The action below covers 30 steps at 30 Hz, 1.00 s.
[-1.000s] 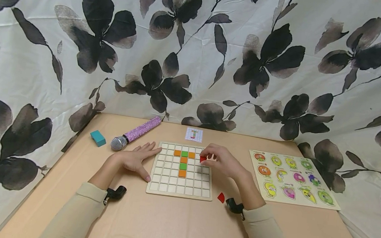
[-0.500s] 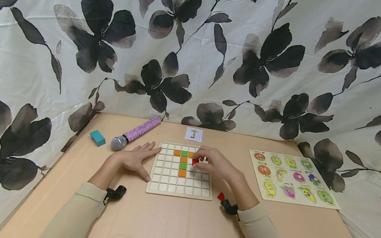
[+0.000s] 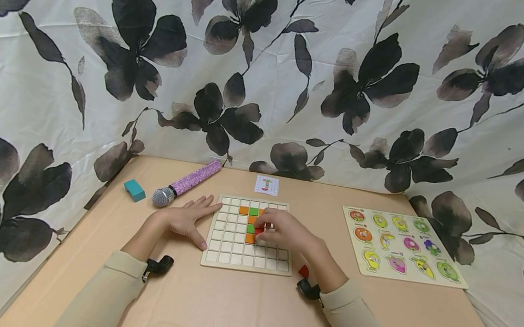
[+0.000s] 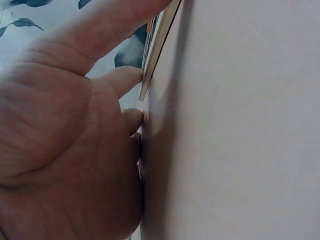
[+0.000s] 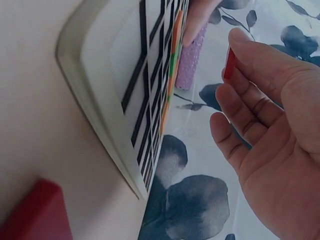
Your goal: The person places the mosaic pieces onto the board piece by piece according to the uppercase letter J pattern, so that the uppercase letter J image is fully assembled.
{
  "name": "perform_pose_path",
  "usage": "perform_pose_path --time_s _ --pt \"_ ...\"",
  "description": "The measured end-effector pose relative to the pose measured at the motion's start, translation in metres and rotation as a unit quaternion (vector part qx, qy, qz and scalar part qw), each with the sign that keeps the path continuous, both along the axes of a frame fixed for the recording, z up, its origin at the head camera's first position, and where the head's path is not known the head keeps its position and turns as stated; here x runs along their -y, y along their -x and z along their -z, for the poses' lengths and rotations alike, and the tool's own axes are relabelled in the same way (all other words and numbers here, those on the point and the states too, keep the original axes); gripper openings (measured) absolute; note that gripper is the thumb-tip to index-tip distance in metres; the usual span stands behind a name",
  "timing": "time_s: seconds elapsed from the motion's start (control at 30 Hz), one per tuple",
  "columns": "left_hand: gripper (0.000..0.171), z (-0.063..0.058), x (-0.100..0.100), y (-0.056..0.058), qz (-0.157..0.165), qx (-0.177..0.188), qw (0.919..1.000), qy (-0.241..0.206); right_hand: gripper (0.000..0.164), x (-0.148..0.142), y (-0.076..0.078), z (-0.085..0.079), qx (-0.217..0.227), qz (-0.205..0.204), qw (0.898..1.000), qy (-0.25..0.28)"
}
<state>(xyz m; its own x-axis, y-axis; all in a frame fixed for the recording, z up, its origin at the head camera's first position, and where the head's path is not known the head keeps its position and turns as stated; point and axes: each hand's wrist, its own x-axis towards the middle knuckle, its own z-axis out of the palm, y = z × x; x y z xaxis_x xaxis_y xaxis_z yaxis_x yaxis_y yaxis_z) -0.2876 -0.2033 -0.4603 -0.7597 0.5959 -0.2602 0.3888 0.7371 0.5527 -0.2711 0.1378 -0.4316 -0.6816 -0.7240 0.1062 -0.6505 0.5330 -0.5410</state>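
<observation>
A white grid board (image 3: 230, 259) lies on the table, with several orange and green square tiles (image 3: 251, 228) set in its cells. My left hand (image 3: 185, 220) is spread out at the board's left side, thumb and index finger touching its edge; the wooden edge (image 4: 159, 47) also shows in the left wrist view. Above the board, my right hand (image 3: 288, 229) pinches a small red piece (image 5: 230, 64) between thumb and fingers, close beside the tile column. Another red piece (image 3: 303, 271), with one curved side, lies right of the board, partly hidden by the wrist camera.
A small patterned card (image 3: 267, 185) lies behind the board. A glittery purple microphone (image 3: 195, 177) and a teal block (image 3: 135, 190) are at the back left. At the right lies a fruit picture board (image 3: 404, 246). A floral cloth (image 3: 298, 73) hangs behind the table.
My right hand has carried the red piece leftward and slightly nearer, from the board's right edge to beside the tile column. The left hand has stayed in place.
</observation>
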Motion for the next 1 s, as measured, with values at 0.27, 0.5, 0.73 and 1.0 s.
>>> perform_pose_path --time_s 0.27,0.5,0.73,1.0 --pt "0.128 0.0 0.0 0.0 0.0 0.0 1.0 0.001 0.021 0.009 -0.004 0.005 -0.022 -0.01 0.999 -0.041" --pt "0.128 0.0 -0.001 0.0 -0.001 -0.002 1.0 0.002 0.02 0.017 -0.008 0.01 -0.015 -0.013 0.998 -0.068" --pt "0.127 -0.001 0.0 0.0 -0.002 0.001 1.0 0.0 0.017 0.021 -0.011 0.01 -0.028 -0.024 0.996 -0.076" --pt "0.127 -0.001 0.0 0.0 -0.002 -0.001 1.0 0.001 0.018 0.025 -0.011 0.013 -0.042 -0.03 0.994 -0.097"
